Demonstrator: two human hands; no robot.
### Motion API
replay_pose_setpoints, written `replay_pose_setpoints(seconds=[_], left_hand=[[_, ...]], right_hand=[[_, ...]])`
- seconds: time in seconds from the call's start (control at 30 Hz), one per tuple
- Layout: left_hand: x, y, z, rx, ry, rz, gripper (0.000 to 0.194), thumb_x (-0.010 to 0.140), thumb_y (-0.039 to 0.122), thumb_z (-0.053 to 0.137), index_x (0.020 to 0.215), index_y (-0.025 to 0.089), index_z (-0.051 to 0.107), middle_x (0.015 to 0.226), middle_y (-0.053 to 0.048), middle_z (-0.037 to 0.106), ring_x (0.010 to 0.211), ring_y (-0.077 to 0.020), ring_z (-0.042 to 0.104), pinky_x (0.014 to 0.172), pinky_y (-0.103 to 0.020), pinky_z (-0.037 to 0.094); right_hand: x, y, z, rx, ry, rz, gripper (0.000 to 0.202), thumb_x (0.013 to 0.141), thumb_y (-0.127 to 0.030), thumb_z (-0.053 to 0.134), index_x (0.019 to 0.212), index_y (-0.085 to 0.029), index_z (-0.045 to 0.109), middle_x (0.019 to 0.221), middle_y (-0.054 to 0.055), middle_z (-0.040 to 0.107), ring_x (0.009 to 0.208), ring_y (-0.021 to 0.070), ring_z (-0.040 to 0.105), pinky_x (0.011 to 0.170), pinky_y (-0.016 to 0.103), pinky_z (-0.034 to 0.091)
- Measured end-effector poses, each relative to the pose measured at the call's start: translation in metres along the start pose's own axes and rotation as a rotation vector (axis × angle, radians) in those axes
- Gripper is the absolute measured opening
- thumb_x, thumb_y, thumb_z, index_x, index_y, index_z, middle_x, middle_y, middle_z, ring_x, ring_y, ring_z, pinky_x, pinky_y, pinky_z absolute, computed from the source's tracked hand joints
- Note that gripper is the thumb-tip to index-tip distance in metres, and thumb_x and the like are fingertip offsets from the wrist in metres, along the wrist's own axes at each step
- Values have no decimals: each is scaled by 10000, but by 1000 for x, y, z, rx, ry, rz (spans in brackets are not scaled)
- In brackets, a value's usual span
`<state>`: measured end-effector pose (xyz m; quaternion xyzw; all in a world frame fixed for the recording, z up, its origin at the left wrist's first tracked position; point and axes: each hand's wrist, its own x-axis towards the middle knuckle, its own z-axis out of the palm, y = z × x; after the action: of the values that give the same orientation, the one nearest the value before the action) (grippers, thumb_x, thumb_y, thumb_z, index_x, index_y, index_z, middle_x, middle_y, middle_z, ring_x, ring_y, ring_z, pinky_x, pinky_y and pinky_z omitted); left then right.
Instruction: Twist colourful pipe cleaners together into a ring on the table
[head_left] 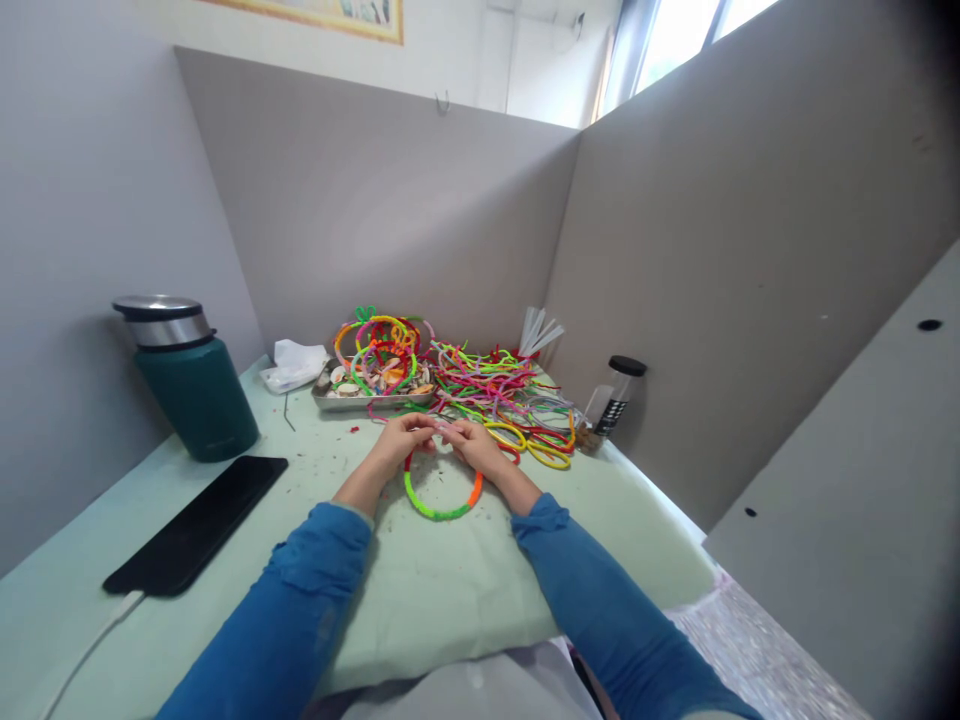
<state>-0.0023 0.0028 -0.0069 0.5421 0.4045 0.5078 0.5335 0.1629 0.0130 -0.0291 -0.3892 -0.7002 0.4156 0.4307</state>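
A ring wound from fuzzy pipe cleaners [442, 515] lies low over the green cloth, with lime, green, orange and red stretches showing. Its far side is between my hands. My left hand [401, 443] has its fingers closed on a pale pink part of this ring. From the right, my right hand [474, 445] pinches the same pink part, the fingertips of both hands nearly meeting. The exact wrap under the fingers is hidden. Just beyond my right hand lie yellow pipe-cleaner loops [551, 456].
Behind my hands are a metal tray [375, 402] with shells and finished rings, and a heap of pipe cleaners [495, 380]. A green tumbler [195, 390] and a phone [199, 525] stand left. A black-capped bottle [615, 400] is right. Grey partitions [375, 200] enclose the table.
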Motion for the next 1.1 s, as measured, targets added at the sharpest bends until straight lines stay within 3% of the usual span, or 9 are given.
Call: replay_pose_setpoints(seconds=[0.1,0.3,0.5,0.83,1.1], left_hand=[[1,1,0,-53,-4,-26,330,536,323,765,759,127,623,622,-12,619,544,-137,590,594,-294,502],[2,1,-1,-33,0,-55,377,615,464,723,697,114,607,584,-29,602,530,-140,583,582,-301,505],[-2,2,1,34,-49,-30,367,564,407,772,693,130,570,555,-12,602,510,-138,592,551,-268,484],[-3,4,5,136,-5,-66,395,543,402,773,733,112,584,549,-9,604,456,-131,570,454,-239,440],[-1,1,2,92,-82,-31,452,557,389,779,857,96,611,624,-36,655,508,-132,598,523,-246,466]], right_hand=[[1,0,1,18,-7,6,370,785,-505,539,768,-141,603,472,-69,344,440,77,294,431,208,228],[-1,-4,0,4,-36,-12,366,797,-499,533,737,-142,585,482,-59,373,468,81,317,462,211,246],[-3,-6,0,-89,-15,-73,334,802,-433,524,619,-153,518,529,-37,428,528,92,362,503,211,277],[-3,-7,0,-112,12,-47,312,797,-407,518,607,-159,497,500,-45,408,506,89,351,486,209,267],[-2,-5,-1,-95,20,-33,331,800,-424,527,602,-163,484,484,-52,396,474,83,341,467,210,261]])
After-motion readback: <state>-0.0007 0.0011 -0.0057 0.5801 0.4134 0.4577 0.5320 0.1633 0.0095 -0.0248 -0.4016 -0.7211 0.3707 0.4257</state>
